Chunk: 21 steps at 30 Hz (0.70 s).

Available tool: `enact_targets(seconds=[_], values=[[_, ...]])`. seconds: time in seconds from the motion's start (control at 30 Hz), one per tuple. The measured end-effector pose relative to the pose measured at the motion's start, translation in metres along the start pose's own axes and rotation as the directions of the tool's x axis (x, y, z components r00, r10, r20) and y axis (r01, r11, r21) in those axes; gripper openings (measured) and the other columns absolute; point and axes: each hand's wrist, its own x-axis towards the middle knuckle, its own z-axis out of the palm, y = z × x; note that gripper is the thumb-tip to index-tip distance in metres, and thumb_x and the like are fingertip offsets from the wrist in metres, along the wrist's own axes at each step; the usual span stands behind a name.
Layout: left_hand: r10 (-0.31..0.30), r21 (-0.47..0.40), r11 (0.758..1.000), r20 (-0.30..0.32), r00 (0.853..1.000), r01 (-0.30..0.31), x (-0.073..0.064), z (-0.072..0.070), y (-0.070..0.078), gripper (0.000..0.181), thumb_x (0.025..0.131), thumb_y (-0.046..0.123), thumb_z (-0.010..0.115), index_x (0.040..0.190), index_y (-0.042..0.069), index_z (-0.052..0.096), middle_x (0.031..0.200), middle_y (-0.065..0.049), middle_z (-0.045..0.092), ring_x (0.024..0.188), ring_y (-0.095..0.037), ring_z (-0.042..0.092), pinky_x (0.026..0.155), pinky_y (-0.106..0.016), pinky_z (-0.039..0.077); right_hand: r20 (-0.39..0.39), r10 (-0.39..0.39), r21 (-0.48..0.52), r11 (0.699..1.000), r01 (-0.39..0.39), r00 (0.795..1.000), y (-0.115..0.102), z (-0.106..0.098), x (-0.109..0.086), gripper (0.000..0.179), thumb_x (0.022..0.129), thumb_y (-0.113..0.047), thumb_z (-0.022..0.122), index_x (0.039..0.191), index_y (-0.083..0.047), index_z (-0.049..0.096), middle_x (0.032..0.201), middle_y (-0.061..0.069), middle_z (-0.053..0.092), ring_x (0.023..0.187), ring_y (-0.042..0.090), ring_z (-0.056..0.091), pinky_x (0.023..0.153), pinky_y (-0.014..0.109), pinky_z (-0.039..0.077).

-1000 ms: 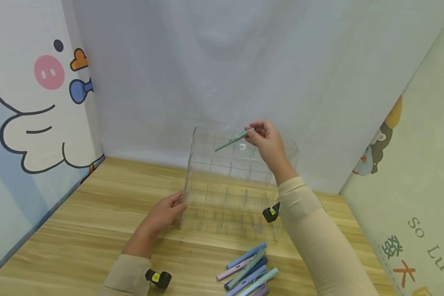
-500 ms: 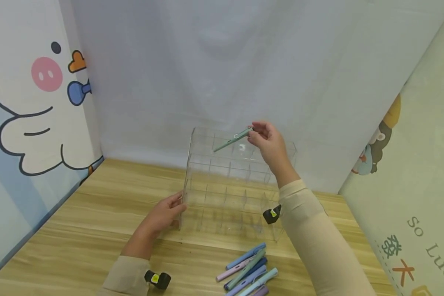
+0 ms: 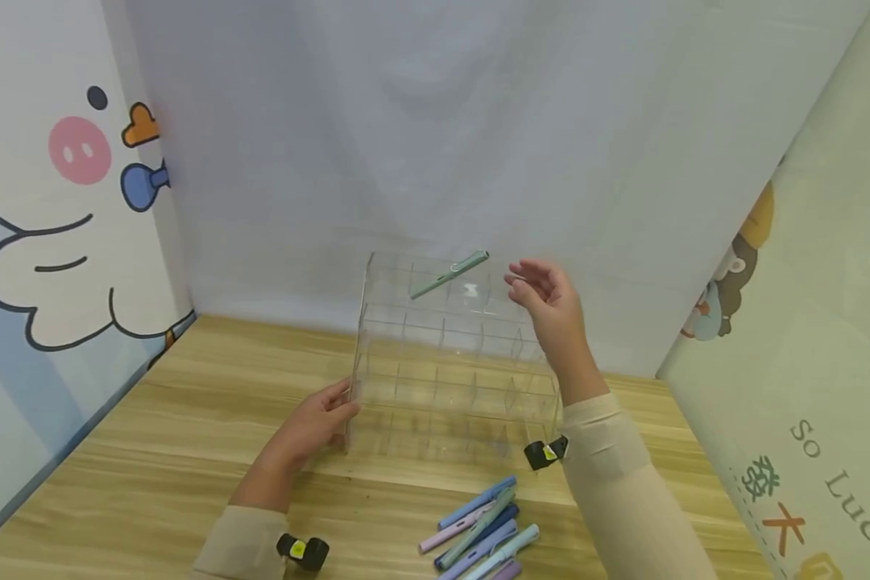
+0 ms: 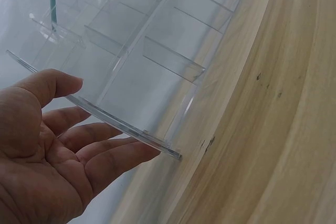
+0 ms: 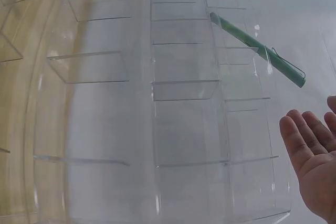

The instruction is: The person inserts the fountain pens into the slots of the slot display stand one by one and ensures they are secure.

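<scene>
A clear acrylic pen rack (image 3: pixel 457 395) with rows of small compartments stands on the wooden table. At its left side panel, my left hand (image 3: pixel 317 423) holds the edge, thumb on one face and fingers on the other, as the left wrist view shows (image 4: pixel 63 145). A green pen (image 3: pixel 449 275) lies slanted in the rack's top row, its clip end up and to the right. It also shows in the right wrist view, where the pen (image 5: pixel 262 51) leans across the dividers. Just right of the pen, my right hand (image 3: pixel 551 302) has loosely bent fingers and holds nothing.
Several pens (image 3: pixel 478 532) in blue, lilac, green and navy lie in a loose pile on the table (image 3: pixel 152 451) in front of the rack. A pale curtain (image 3: pixel 478 121) hangs right behind it. Printed panels stand at both sides.
My right hand has let go of the green pen and drawn back to the right and slightly down. The pen stays in the top row. My left hand keeps its hold on the rack.
</scene>
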Motion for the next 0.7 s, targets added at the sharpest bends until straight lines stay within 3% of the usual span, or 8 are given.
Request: enact_targets(seconds=[0.37,0.7], values=[[0.004,0.024,1.0,0.013,1.0,-0.004,-0.003,-0.001,0.003,0.066,0.102,0.033,0.054,0.158,0.019,0.022,0.159,-0.018,0.029,0.142,-0.039,0.035,0.084,-0.041,0.055,0.022,-0.022,-0.043,0.999,0.022,1.0,0.008,-0.021,-0.06,0.042,0.101,-0.021,0.057,0.138,-0.002,0.048,0.134,0.021,0.056,0.118,0.022,0.062,0.091,0.028,0.054],[0.001,0.012,1.0,0.005,1.0,-0.001,-0.002,0.001,0.001,0.067,0.101,0.032,0.055,0.158,0.017,0.023,0.158,-0.02,0.03,0.14,-0.04,0.036,0.082,-0.04,0.056,0.066,-0.029,-0.087,0.996,0.034,0.997,0.006,-0.043,-0.114,0.04,0.102,-0.008,0.052,0.139,0.003,0.045,0.134,0.023,0.056,0.117,0.018,0.063,0.089,0.026,0.054]])
